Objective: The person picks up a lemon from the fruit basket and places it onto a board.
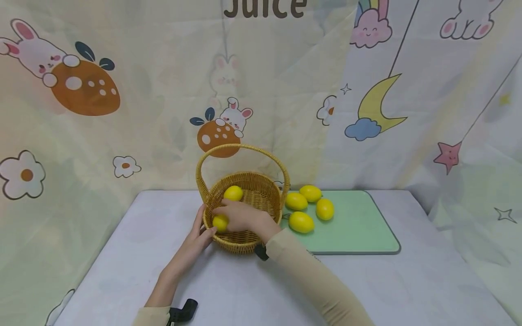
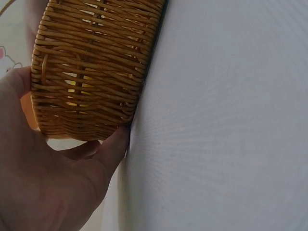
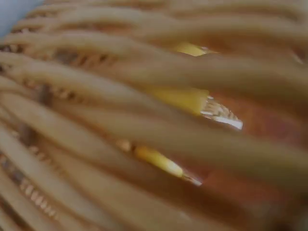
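Observation:
A round wicker basket [image 1: 244, 242] with a tall hoop handle [image 1: 240, 147] stands on the table. My right hand [image 1: 238, 216] reaches over the near rim and curls round a yellow lemon [image 1: 220, 223] at the basket's near left side. A second lemon [image 1: 233, 193] lies further back inside. My left hand [image 1: 198, 235] rests with straight fingers against the basket's outer left wall. In the left wrist view the palm [image 2: 53, 183] touches the woven wall [image 2: 91, 67]. The right wrist view is blurred weave [image 3: 96, 96], with yellow lemon [image 3: 183, 98] showing through the gaps.
Several lemons [image 1: 301, 222] lie on a pale green mat [image 1: 359, 226] right of the basket. The white table [image 1: 408, 280] has its edges at left and right. A cartoon-printed cloth backdrop [image 1: 122, 113] hangs close behind.

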Demonstrator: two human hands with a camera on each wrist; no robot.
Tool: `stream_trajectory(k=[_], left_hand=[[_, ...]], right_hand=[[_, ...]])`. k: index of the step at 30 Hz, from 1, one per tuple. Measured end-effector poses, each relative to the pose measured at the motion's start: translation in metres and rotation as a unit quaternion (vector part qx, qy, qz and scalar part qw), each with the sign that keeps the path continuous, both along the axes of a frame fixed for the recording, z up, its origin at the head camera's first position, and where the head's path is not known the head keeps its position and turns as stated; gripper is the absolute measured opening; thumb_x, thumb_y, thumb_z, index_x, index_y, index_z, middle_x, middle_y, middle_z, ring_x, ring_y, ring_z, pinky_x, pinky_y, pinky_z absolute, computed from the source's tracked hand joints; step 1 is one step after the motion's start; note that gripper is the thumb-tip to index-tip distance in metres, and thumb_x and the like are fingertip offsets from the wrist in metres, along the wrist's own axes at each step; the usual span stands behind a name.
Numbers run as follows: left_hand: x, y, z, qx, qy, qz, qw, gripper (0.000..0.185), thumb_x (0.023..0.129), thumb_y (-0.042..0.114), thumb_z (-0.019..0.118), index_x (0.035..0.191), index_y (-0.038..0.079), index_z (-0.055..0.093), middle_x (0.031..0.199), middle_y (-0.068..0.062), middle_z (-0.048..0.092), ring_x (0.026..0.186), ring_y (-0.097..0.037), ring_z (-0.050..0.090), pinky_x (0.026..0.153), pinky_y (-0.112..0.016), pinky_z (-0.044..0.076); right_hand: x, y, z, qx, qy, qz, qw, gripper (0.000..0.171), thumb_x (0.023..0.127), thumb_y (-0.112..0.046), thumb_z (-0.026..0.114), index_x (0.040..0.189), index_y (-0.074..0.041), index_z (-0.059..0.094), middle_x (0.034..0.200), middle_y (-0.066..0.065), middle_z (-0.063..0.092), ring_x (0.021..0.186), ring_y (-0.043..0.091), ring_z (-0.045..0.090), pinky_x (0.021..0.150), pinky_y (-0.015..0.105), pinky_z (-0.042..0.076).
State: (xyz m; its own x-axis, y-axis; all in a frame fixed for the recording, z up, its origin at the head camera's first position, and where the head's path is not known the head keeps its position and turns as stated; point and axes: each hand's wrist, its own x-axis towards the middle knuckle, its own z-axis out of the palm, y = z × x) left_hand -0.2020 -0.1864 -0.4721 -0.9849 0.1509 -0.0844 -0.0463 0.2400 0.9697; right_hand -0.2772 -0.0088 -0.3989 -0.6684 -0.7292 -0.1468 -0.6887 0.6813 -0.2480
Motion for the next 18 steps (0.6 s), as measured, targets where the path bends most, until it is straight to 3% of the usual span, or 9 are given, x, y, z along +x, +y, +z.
stream_trajectory(k=[4, 11, 18], left_hand=[[-0.001, 0.0, -0.001, 0.004, -0.003, -0.002, 1.0, 0.077, 0.101, 0.047, 0.052, 0.15, 0.059, -0.005, 0.168, -0.001, -0.001, 0.154, -0.031, 0.018, 0.119, -0.05, 0.034], [-0.002, -0.001, -0.001, 0.0, 0.005, -0.003, 1.0, 0.077, 0.1, 0.048, 0.051, 0.151, 0.058, -0.005, 0.168, -0.002, 0.001, 0.154, -0.034, 0.018, 0.119, -0.053, 0.034], [-0.003, -0.001, -0.001, -0.006, 0.0, 0.003, 1.0, 0.077, 0.099, 0.051, 0.052, 0.151, 0.058, -0.005, 0.168, -0.002, 0.001, 0.153, -0.035, 0.019, 0.118, -0.051, 0.035]], right_hand=[[0.004, 0.0, -0.009, 0.021, 0.008, 0.015, 1.0, 0.054, 0.091, -0.016, 0.067, 0.143, -0.028, 0.055, 0.134, -0.003, 0.054, 0.101, 0.011, 0.054, 0.096, 0.028, 0.051], [0.011, -0.002, -0.008, 0.01, 0.036, 0.039, 0.999, 0.048, 0.091, -0.013, 0.068, 0.136, -0.024, 0.061, 0.129, -0.005, 0.061, 0.108, 0.009, 0.056, 0.103, 0.027, 0.049], [0.013, -0.001, -0.007, 0.003, 0.012, 0.027, 1.0, 0.047, 0.091, -0.01, 0.067, 0.135, -0.025, 0.063, 0.127, -0.007, 0.065, 0.109, 0.009, 0.057, 0.106, 0.029, 0.048]])
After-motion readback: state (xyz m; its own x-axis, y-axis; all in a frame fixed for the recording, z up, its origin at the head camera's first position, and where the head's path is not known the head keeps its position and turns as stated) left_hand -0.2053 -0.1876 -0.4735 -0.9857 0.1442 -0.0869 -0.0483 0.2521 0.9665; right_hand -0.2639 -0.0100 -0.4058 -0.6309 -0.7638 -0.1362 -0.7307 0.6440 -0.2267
